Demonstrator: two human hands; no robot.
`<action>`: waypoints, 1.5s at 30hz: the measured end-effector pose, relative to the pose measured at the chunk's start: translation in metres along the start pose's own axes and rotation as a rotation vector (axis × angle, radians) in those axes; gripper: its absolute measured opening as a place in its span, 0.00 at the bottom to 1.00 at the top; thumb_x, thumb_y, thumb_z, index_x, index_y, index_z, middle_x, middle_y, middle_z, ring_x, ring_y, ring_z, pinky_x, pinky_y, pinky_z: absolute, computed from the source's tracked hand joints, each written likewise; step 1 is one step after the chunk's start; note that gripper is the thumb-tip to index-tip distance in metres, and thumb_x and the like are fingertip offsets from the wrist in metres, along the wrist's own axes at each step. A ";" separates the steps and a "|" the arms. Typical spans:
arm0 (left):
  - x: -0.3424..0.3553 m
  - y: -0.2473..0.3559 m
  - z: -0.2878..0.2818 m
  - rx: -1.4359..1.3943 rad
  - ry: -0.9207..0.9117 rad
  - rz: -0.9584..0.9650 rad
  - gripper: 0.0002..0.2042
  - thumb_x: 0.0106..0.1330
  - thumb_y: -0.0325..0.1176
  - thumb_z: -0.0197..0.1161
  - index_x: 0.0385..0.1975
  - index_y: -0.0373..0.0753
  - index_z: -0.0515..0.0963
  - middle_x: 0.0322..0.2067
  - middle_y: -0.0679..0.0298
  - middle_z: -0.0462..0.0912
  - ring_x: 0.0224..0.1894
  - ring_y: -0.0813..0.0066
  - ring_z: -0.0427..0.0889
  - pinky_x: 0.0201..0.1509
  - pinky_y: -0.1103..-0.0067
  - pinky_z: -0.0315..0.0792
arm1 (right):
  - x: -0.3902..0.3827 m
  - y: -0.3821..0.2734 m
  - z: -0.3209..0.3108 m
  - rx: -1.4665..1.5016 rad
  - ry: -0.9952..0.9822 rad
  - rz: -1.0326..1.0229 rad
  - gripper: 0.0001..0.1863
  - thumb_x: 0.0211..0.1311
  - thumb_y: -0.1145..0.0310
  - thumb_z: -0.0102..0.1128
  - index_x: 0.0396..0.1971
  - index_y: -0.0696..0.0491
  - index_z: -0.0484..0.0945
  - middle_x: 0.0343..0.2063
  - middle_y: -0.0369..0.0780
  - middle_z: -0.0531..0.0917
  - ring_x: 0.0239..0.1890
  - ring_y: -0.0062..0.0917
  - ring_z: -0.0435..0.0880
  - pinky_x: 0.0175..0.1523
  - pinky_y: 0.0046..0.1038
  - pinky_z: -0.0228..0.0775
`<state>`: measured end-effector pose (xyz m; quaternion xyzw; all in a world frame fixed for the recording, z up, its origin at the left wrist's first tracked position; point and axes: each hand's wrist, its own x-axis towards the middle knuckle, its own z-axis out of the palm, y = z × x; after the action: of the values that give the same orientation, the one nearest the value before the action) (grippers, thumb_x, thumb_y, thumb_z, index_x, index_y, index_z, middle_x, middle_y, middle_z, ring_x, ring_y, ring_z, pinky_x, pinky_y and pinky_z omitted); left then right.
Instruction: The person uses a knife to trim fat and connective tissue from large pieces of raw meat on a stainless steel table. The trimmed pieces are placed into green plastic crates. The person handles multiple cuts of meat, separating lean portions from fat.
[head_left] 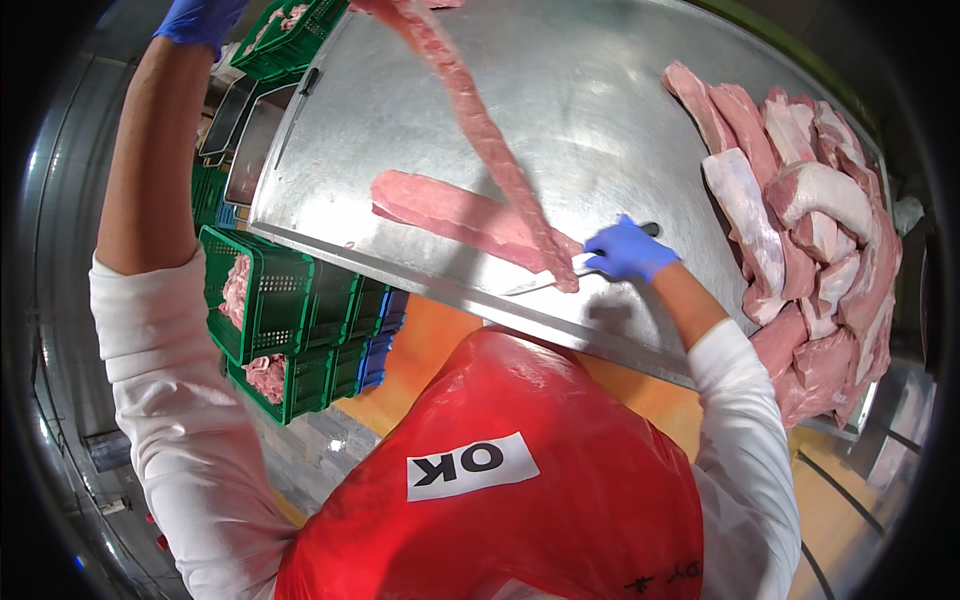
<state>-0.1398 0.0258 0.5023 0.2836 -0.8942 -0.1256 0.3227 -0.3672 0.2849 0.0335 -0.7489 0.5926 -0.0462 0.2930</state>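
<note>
My right hand [628,250], in a blue glove, is closed around a knife [532,284] near the table's front edge. The blade points left, and a dark handle end shows behind the fingers. A long thin strip of meat [470,110] runs from the top edge down to the blade, its lower end against the knife. Beneath it lies a thicker pink loin piece [440,212], flat on the metal table [350,130]. My left hand [203,22], also blue-gloved, is raised at the top left; its fingers are cut off by the frame, so what they hold is hidden.
Many pale pink meat pieces [820,220] are heaped along the table's right side. Green crates [285,300] with meat trimmings stand stacked at the left, beside the table edge. Another green crate [262,50] with trimmings is farther back. My red apron [520,420] faces the front edge.
</note>
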 end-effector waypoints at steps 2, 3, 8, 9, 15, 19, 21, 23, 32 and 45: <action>0.002 0.002 -0.002 -0.030 0.038 -0.038 0.06 0.63 0.31 0.68 0.30 0.35 0.86 0.23 0.69 0.81 0.25 0.84 0.75 0.29 0.83 0.68 | -0.043 0.027 0.004 -0.106 0.028 0.062 0.15 0.72 0.50 0.59 0.44 0.43 0.88 0.36 0.41 0.88 0.43 0.41 0.87 0.60 0.46 0.64; 0.003 0.000 -0.003 -0.046 0.057 -0.061 0.06 0.64 0.31 0.68 0.29 0.36 0.85 0.24 0.69 0.80 0.25 0.84 0.75 0.30 0.83 0.68 | -0.066 0.040 0.003 -0.025 0.031 0.105 0.17 0.72 0.49 0.60 0.45 0.43 0.89 0.38 0.41 0.89 0.44 0.39 0.87 0.60 0.46 0.63; 0.001 0.006 -0.041 -0.099 0.108 -0.010 0.05 0.65 0.31 0.67 0.28 0.37 0.85 0.24 0.69 0.79 0.26 0.83 0.73 0.30 0.83 0.68 | -0.167 0.064 0.012 0.144 0.329 0.285 0.14 0.68 0.57 0.67 0.41 0.52 0.88 0.28 0.43 0.88 0.28 0.33 0.86 0.39 0.34 0.75; -0.004 0.011 -0.048 -0.123 0.133 0.009 0.06 0.65 0.31 0.67 0.28 0.37 0.85 0.24 0.68 0.79 0.26 0.83 0.73 0.31 0.83 0.68 | -0.179 0.067 0.031 0.288 0.403 0.365 0.13 0.69 0.58 0.67 0.40 0.53 0.87 0.27 0.43 0.87 0.28 0.30 0.85 0.38 0.33 0.75; -0.019 -0.004 -0.085 -0.066 0.086 0.010 0.06 0.65 0.31 0.67 0.29 0.35 0.85 0.24 0.67 0.79 0.26 0.83 0.73 0.30 0.84 0.68 | -0.141 0.022 0.088 0.538 0.705 0.574 0.13 0.71 0.59 0.65 0.40 0.54 0.85 0.25 0.41 0.85 0.28 0.23 0.82 0.39 0.32 0.76; -0.027 -0.007 -0.106 -0.114 0.098 0.022 0.06 0.64 0.30 0.66 0.29 0.35 0.85 0.23 0.68 0.79 0.25 0.83 0.73 0.30 0.83 0.68 | -0.069 -0.033 0.076 0.355 0.588 0.659 0.16 0.66 0.53 0.63 0.44 0.48 0.87 0.34 0.48 0.89 0.39 0.46 0.89 0.47 0.43 0.80; -0.033 -0.008 -0.122 -0.114 0.104 0.071 0.06 0.64 0.29 0.66 0.29 0.35 0.85 0.23 0.68 0.79 0.25 0.83 0.73 0.29 0.82 0.68 | -0.034 -0.074 0.060 0.167 0.442 0.668 0.18 0.67 0.51 0.60 0.47 0.48 0.86 0.39 0.51 0.90 0.44 0.52 0.88 0.52 0.49 0.80; -0.041 -0.006 -0.134 -0.094 0.136 0.068 0.06 0.64 0.30 0.66 0.28 0.34 0.85 0.23 0.68 0.79 0.24 0.83 0.73 0.28 0.82 0.67 | -0.002 -0.126 0.047 0.164 0.518 0.634 0.18 0.70 0.52 0.55 0.45 0.49 0.84 0.41 0.53 0.89 0.46 0.53 0.88 0.54 0.51 0.79; -0.078 -0.048 -0.250 -0.038 0.342 0.063 0.09 0.64 0.33 0.69 0.28 0.34 0.86 0.23 0.66 0.81 0.25 0.81 0.75 0.29 0.81 0.68 | -0.029 -0.162 0.073 -0.092 0.296 0.322 0.19 0.67 0.48 0.62 0.42 0.48 0.88 0.38 0.49 0.90 0.40 0.46 0.90 0.47 0.47 0.79; -0.221 -0.132 -0.476 0.536 0.491 -0.227 0.09 0.61 0.35 0.69 0.28 0.36 0.88 0.24 0.65 0.85 0.24 0.79 0.80 0.28 0.79 0.76 | 0.009 -0.185 0.144 1.214 1.046 0.661 0.11 0.76 0.63 0.59 0.31 0.50 0.80 0.22 0.29 0.74 0.22 0.14 0.70 0.28 0.22 0.61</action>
<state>0.3645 0.0297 0.6982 0.4770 -0.7542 0.1494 0.4259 -0.1450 0.3548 0.0041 -0.1352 0.7114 -0.6055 0.3302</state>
